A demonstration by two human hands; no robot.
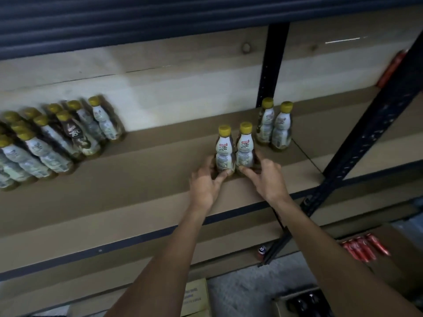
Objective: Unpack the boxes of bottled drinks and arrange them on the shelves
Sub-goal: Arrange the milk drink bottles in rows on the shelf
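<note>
I have both arms stretched out to the brown shelf (pixel 137 179) in front of me. My left hand (pixel 206 181) grips the left bottle (pixel 224 152) low down, fingers curled round its far side and my thumb pressed against the front of its base. My right hand (pixel 265 177) holds the right bottle (pixel 245 149) the same way, fingers wrapped round its outer side and a fingertip on the front near the bottom. The two bottles stand upright on the shelf, touching side by side, each with a yellow cap and a white label with red lettering at the top.

Behind them and a little to the right, a pair of bottles (pixel 273 126) of the same kind stands close to the back wall, just beside the black upright post (pixel 272 65). Well apart, at the left end of the shelf, a large group of bottles (pixel 57 138) with yellow caps stands packed in rows; that part is blurred.

Below the shelf edge, on the lower right, a few red bottles (pixel 364 247) lie together. A small can (pixel 261 251) stands near the foot of the slanting black post (pixel 370 133). At the bottom I see a cardboard box (pixel 196 298) with printed text, and an open box (pixel 302 303) showing dark bottle tops.
</note>
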